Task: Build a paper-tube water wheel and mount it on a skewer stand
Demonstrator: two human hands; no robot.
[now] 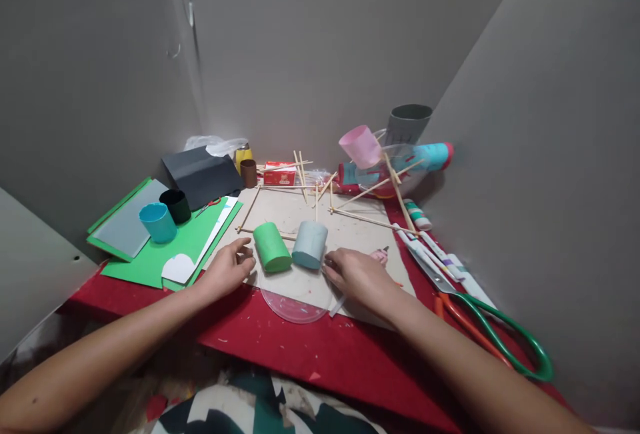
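My left hand (227, 267) rests on the cardboard sheet (295, 214), fingers loosely curled beside the green paper cylinder (271, 246), which lies on its side; it holds nothing that I can see. My right hand (356, 277) lies palm down with fingers bent, its fingertips at the rim of a clear plastic disc (296, 301) and just right of the pale blue paper cylinder (310, 244). The two cylinders touch each other and sit across the disc's far edge. A thin stick frame (280, 189) lies behind them.
A pink cylinder (361, 146) is propped on sticks at the back right. A blue cylinder (157, 222) and a black one (176, 205) stand on green paper (165, 254) at left. Green-handled scissors (495, 331), glue tubes (440, 257) and a red mat (300, 347) fill the right and front.
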